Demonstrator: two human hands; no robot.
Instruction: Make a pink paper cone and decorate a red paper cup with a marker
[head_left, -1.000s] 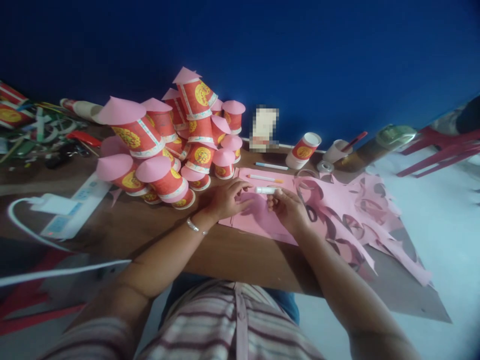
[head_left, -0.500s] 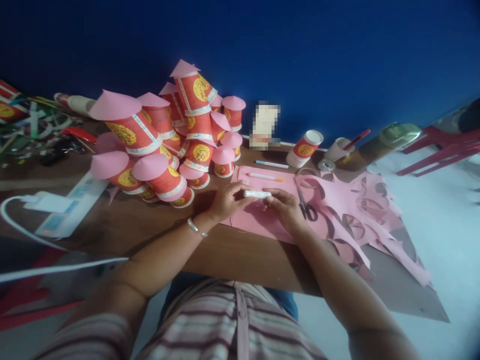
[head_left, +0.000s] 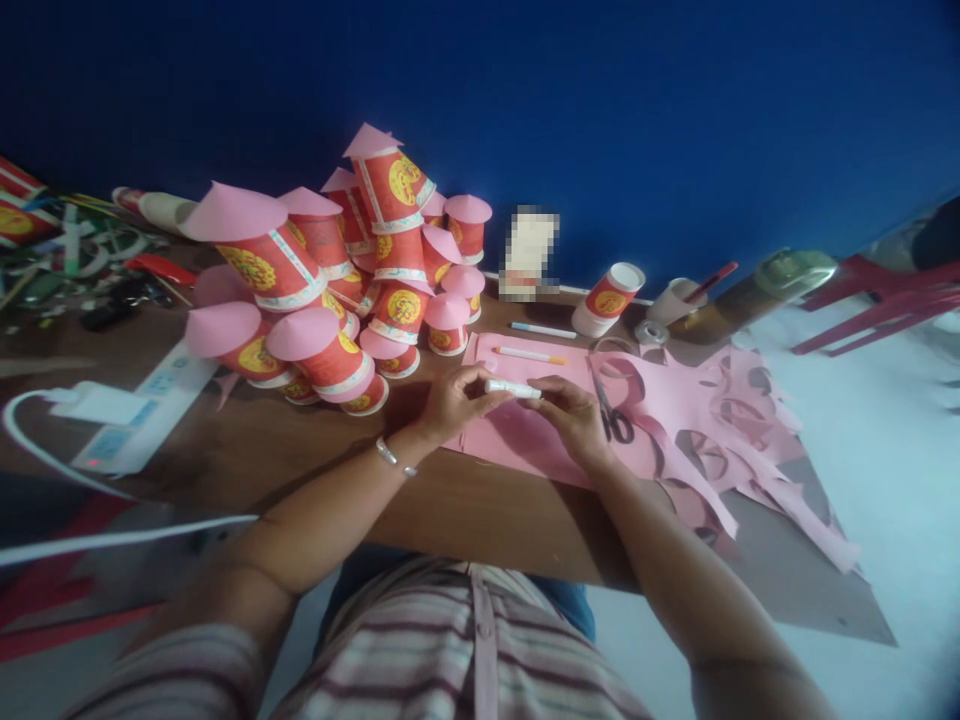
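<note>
White tube (head_left: 513,389): held above the pink paper sheets (head_left: 517,440), lying roughly crosswise between my two hands. My left hand (head_left: 459,402) grips its left end between thumb and fingers; my right hand (head_left: 574,412) pinches its right end — the middle is exposed between them.

Beyond the tube, an orange-tipped pen (head_left: 529,354) lies on the sheets, and a blue-tipped pen (head_left: 544,330) lies on the table (head_left: 420,505) just past their far edge. Black scissor handles (head_left: 619,427) show just beside my right hand, partly hidden by it. Further right, cut pink scraps (head_left: 679,385) spread over the table, with round openings in them.

On the left stands a pile of red paper lanterns (head_left: 319,350) with pink cone tops, some stacked on others. A white power strip (head_left: 150,410) lies nearer my left forearm — a white plug sits on it. Past the scraps, a red-banded paper cup (head_left: 609,300) stands near a roll of tape (head_left: 651,333).
</note>
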